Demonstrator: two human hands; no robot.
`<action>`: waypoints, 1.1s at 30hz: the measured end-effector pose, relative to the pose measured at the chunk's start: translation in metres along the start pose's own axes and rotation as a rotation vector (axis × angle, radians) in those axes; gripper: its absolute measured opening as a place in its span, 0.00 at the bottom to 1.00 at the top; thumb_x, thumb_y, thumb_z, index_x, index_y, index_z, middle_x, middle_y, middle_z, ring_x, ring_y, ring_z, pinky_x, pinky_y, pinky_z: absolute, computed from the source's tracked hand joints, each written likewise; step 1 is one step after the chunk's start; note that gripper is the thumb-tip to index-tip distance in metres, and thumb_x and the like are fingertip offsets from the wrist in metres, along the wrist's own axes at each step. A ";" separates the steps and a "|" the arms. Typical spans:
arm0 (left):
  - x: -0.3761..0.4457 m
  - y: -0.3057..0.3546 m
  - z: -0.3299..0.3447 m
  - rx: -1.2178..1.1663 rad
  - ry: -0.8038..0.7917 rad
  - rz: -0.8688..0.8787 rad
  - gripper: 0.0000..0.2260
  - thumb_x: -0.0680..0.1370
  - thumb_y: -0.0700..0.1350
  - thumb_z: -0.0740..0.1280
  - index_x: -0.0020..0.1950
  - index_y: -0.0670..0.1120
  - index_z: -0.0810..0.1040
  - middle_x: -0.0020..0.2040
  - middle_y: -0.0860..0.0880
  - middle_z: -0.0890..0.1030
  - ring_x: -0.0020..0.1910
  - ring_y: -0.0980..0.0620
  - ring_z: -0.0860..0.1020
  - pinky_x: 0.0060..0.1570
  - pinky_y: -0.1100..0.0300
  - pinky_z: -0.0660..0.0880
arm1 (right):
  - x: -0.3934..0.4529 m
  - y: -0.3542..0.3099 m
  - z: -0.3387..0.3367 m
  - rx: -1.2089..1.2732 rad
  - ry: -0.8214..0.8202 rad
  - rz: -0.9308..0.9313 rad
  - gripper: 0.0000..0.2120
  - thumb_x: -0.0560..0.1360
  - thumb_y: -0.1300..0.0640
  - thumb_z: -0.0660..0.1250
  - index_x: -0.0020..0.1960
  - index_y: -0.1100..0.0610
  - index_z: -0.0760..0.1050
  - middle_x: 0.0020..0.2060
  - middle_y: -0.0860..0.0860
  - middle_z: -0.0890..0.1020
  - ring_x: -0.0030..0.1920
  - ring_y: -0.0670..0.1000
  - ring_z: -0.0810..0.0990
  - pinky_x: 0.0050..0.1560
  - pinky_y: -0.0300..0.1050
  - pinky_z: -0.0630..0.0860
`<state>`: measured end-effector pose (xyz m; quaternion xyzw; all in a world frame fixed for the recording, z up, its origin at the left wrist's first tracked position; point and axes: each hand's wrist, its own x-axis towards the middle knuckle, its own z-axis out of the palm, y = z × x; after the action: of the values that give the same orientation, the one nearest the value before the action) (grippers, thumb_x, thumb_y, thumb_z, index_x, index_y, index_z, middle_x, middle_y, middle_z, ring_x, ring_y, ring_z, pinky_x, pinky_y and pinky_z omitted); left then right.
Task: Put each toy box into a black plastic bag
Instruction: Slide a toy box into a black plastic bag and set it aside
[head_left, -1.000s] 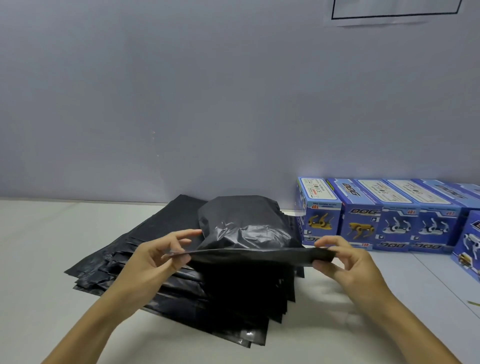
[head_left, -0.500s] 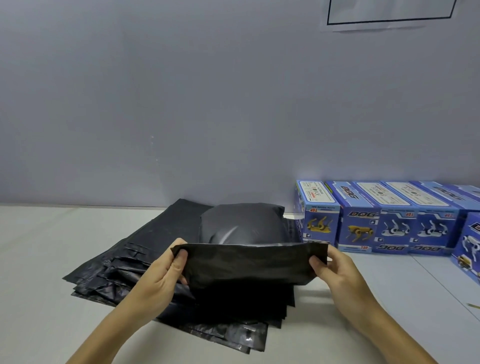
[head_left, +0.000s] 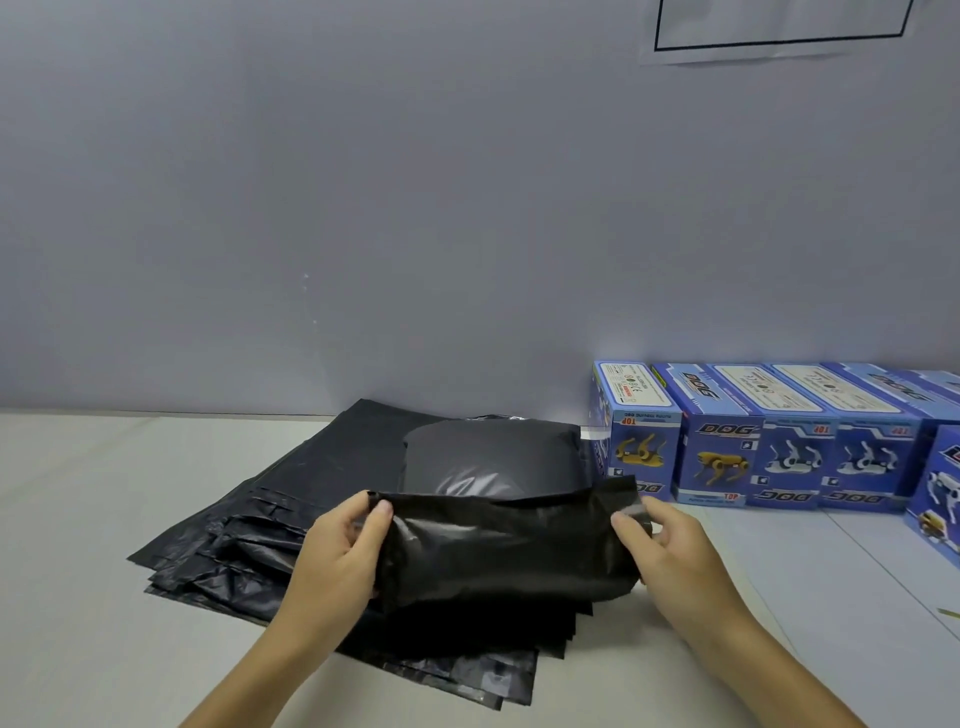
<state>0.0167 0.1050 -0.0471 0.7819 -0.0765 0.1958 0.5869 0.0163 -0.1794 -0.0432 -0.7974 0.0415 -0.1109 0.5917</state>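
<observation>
Glossy black plastic bags (head_left: 291, 525) on an off-white table (head_left: 78, 519); blue toy boxes (head_left: 727, 452) printed with yellow and white robot dogs; plain grey wall (head_left: 363, 208).

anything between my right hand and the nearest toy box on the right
Nothing visible on the table. But the right hand and left hand both grip the filled black bag's flap; the nearest toy box stands just beyond it.

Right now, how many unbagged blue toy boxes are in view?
5, possibly 6: first box, second box, third box and fourth box in a row against the wall, fifth box nearer, cut off by the right edge. Another top may show behind.
</observation>
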 end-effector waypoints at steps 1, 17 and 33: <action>0.000 -0.003 0.002 0.034 -0.009 -0.041 0.13 0.83 0.42 0.62 0.41 0.37 0.76 0.29 0.52 0.75 0.28 0.56 0.73 0.25 0.64 0.68 | 0.001 0.002 0.002 -0.026 -0.008 0.022 0.09 0.82 0.56 0.63 0.50 0.58 0.80 0.45 0.55 0.84 0.49 0.52 0.82 0.40 0.38 0.76; -0.012 0.006 0.029 0.259 0.151 -0.079 0.08 0.76 0.40 0.72 0.40 0.46 0.74 0.31 0.49 0.75 0.29 0.58 0.70 0.31 0.67 0.68 | -0.004 0.003 0.021 -0.158 0.175 0.044 0.11 0.75 0.52 0.73 0.46 0.50 0.70 0.40 0.48 0.79 0.40 0.47 0.78 0.37 0.40 0.78; -0.020 0.019 0.021 0.622 0.073 0.968 0.08 0.77 0.37 0.61 0.53 0.46 0.76 0.64 0.44 0.73 0.60 0.44 0.75 0.56 0.51 0.74 | -0.016 0.002 0.019 -0.576 0.255 -0.860 0.21 0.64 0.77 0.73 0.50 0.57 0.85 0.48 0.53 0.80 0.46 0.55 0.79 0.43 0.46 0.82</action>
<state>-0.0037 0.0768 -0.0432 0.7865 -0.3441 0.4820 0.1753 0.0048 -0.1590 -0.0528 -0.8527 -0.1888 -0.4236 0.2403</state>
